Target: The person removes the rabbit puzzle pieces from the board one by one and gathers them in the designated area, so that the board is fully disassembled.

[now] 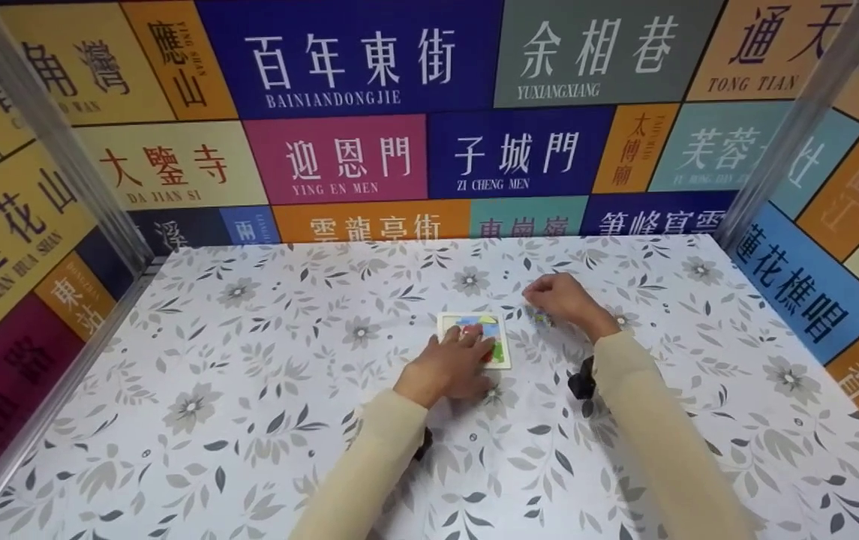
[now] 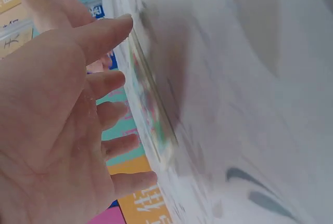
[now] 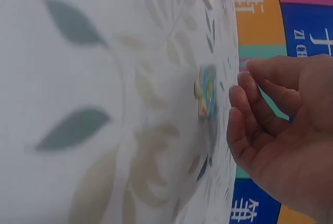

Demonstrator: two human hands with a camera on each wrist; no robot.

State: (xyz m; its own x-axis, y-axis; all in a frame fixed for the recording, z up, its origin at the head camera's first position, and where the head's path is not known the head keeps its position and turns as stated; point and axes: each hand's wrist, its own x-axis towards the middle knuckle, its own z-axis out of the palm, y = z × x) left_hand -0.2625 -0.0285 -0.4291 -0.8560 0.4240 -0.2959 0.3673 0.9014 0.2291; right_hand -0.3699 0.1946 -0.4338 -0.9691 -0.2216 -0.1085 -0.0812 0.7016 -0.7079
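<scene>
A small square picture board (image 1: 504, 341) with a pale frame lies flat on the patterned tabletop. My left hand (image 1: 448, 367) is spread over it, fingers extended at its surface; the left wrist view shows this hand (image 2: 57, 115) beside the board (image 2: 151, 104). To the right of the board, small coloured puzzle pieces (image 1: 542, 319) lie on the cloth, stacked or overlapping in the right wrist view (image 3: 206, 91). Just above them hovers my right hand (image 1: 568, 300), its fingers bent loosely with nothing seen between them (image 3: 286, 120).
A white cloth (image 1: 249, 420) with grey flowers and leaves covers the table. Panels (image 1: 354, 56) with coloured blocks and large lettering stand behind and at both sides, with metal posts (image 1: 61, 142) at the corners.
</scene>
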